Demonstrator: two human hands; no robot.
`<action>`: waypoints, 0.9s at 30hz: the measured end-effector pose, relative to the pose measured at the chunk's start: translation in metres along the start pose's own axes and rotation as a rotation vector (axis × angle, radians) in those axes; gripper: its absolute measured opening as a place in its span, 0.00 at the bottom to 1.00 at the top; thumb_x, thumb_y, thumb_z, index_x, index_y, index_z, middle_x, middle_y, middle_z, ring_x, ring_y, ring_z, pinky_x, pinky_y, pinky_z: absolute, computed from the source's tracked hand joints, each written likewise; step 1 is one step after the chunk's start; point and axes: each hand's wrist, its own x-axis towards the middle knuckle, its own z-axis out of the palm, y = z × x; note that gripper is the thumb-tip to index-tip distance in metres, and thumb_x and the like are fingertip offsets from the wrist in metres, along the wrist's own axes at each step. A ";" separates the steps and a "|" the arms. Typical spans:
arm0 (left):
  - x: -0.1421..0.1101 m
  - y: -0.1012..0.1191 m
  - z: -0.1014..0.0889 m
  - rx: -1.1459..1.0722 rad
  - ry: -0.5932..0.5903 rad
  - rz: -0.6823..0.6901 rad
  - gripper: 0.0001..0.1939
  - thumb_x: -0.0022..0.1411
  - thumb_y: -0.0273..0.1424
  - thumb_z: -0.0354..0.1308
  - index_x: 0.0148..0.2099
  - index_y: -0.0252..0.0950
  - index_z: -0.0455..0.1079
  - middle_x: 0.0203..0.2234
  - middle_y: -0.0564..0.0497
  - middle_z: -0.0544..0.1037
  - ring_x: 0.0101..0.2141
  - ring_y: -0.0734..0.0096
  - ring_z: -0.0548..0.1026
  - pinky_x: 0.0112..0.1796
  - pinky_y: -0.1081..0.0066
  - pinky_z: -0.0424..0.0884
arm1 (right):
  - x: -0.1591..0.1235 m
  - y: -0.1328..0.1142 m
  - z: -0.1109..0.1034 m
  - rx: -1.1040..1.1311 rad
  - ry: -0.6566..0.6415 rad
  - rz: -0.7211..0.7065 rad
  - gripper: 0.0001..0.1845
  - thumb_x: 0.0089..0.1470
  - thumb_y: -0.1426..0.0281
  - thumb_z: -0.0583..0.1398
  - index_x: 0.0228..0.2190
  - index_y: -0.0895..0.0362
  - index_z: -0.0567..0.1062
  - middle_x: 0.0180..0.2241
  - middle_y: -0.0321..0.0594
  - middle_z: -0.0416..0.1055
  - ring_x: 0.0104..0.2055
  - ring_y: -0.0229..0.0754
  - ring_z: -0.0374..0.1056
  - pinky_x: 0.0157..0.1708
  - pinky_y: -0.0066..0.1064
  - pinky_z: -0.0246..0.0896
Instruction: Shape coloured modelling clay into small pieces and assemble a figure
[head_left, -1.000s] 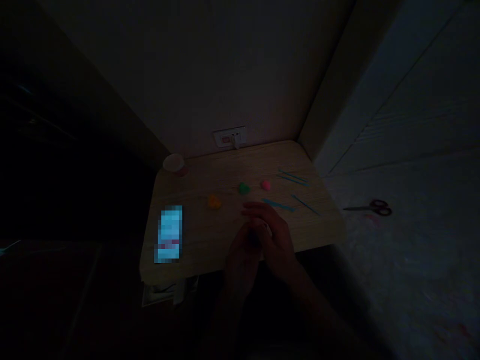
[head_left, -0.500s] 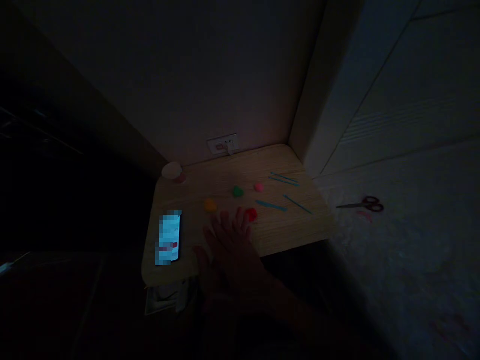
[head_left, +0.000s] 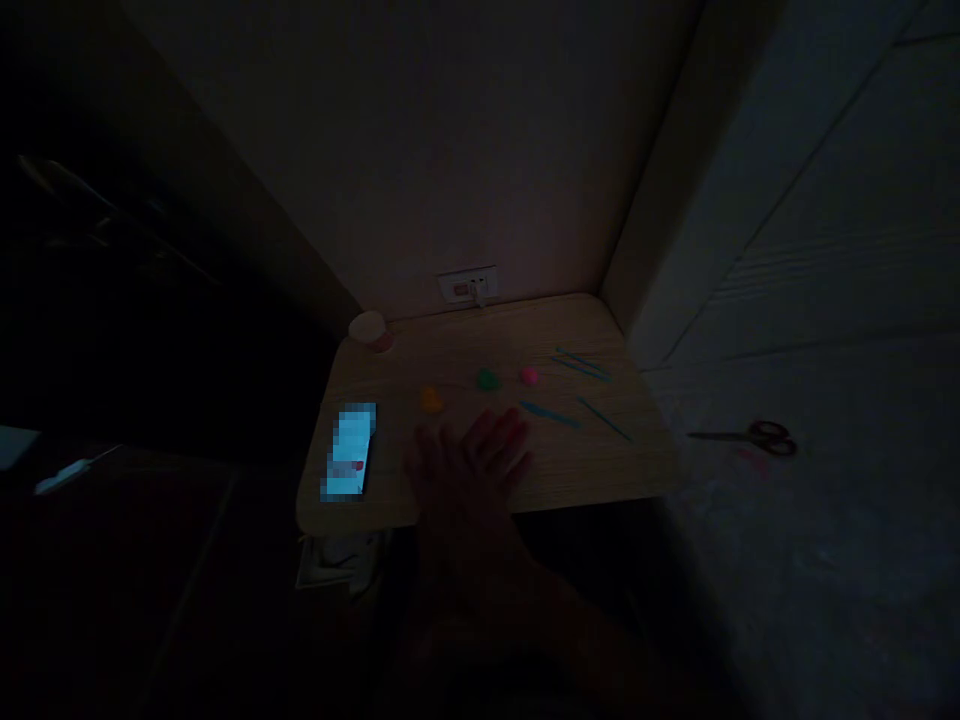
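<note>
Orange lump [head_left: 431,401] | near right hand [head_left: 463,500], crossed over left hand [head_left: 501,447] | both flat, fingers extended

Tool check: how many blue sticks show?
4: two thin sticks at back right, a wider stick nearer the hands, a thin stick right of it. Hands may hide more.

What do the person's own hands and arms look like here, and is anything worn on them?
Both hands look ungloved, with slender, tapering fingers. The forearms look bare where they show, fading into shadow lower down, so whether sleeves begin further up cannot be told. The picture is too dark and blurred to tell whether there are rings or markings.
</note>
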 end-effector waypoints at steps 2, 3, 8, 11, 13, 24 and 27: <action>-0.014 -0.001 0.004 -0.046 -0.022 -0.028 0.37 0.55 0.57 0.68 0.63 0.48 0.75 0.65 0.42 0.73 0.70 0.35 0.61 0.62 0.48 0.70 | 0.010 0.007 -0.035 -0.076 -0.212 -0.218 0.50 0.65 0.55 0.62 0.76 0.40 0.40 0.77 0.43 0.44 0.79 0.67 0.32 0.72 0.72 0.28; -0.020 -0.001 0.008 -0.090 -0.043 -0.059 0.36 0.56 0.56 0.68 0.63 0.47 0.75 0.65 0.42 0.73 0.70 0.36 0.62 0.63 0.49 0.70 | 0.017 0.010 -0.053 -0.102 -0.250 -0.318 0.54 0.62 0.51 0.64 0.76 0.43 0.41 0.78 0.45 0.42 0.78 0.69 0.33 0.72 0.72 0.27; -0.031 -0.002 0.024 -0.214 0.020 -0.215 0.28 0.59 0.47 0.70 0.60 0.45 0.77 0.63 0.44 0.76 0.67 0.44 0.68 0.63 0.52 0.69 | 0.041 0.023 -0.100 -0.241 -0.092 -0.398 0.54 0.64 0.40 0.52 0.76 0.50 0.33 0.78 0.51 0.27 0.78 0.71 0.26 0.69 0.76 0.28; -0.030 -0.003 0.023 -0.190 0.062 -0.260 0.23 0.58 0.43 0.72 0.53 0.40 0.80 0.56 0.42 0.81 0.60 0.48 0.75 0.57 0.58 0.74 | 0.040 0.027 -0.096 -0.197 0.058 -0.363 0.49 0.66 0.37 0.37 0.76 0.51 0.39 0.78 0.51 0.33 0.79 0.68 0.30 0.69 0.75 0.31; -0.028 -0.001 0.017 -0.189 0.071 -0.226 0.20 0.57 0.40 0.74 0.50 0.38 0.81 0.48 0.43 0.83 0.50 0.57 0.80 0.50 0.64 0.76 | 0.035 0.029 -0.093 -0.099 0.183 -0.335 0.49 0.65 0.36 0.34 0.75 0.51 0.46 0.77 0.52 0.41 0.78 0.67 0.38 0.70 0.74 0.36; 0.013 0.019 -0.025 -0.435 0.244 -0.169 0.36 0.65 0.47 0.64 0.17 0.39 0.45 0.13 0.59 0.48 0.15 0.79 0.50 0.17 0.73 0.50 | 0.016 0.023 -0.100 0.089 0.174 -0.233 0.31 0.71 0.45 0.45 0.56 0.49 0.75 0.69 0.48 0.63 0.71 0.60 0.58 0.67 0.62 0.51; 0.027 0.011 -0.030 -0.462 0.274 -0.268 0.39 0.71 0.52 0.54 0.18 0.40 0.37 0.11 0.59 0.42 0.13 0.80 0.43 0.16 0.73 0.44 | 0.020 0.020 -0.094 0.227 0.154 -0.156 0.28 0.70 0.46 0.49 0.51 0.49 0.79 0.67 0.46 0.67 0.71 0.59 0.59 0.68 0.60 0.50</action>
